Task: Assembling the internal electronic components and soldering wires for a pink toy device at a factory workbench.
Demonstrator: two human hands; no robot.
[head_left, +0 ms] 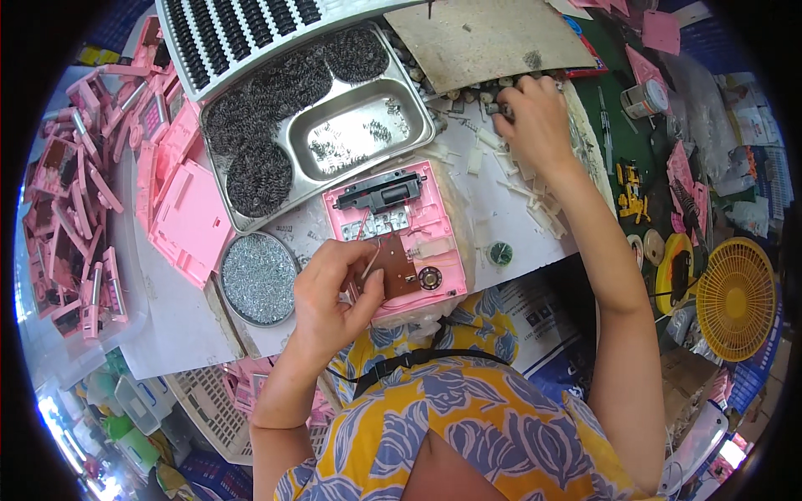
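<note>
A pink plastic case half (455, 250) lies before me, holding a black mechanism (380, 196), a brown circuit board (393, 263) and a small round speaker (430, 278). Over its left edge, my left hand (334, 288) is closed, with a thin pale strip (371, 260) between thumb and fingers. My right hand (535, 121) stretches to the far right, its fingers curled around a small grey cylindrical part (506, 111). Similar cylindrical parts (472, 94) lie partly hidden under a cardboard sheet (493, 42). White plastic pieces (539, 204) are scattered below that hand.
A metal tray (296, 179) of black springs stands at the back left, with a white rack (242, 37) behind it. A round dish of small screws (259, 278) sits nearer. Pink cases (79, 200) pile up at far left. A yellow fan (735, 298) stands right.
</note>
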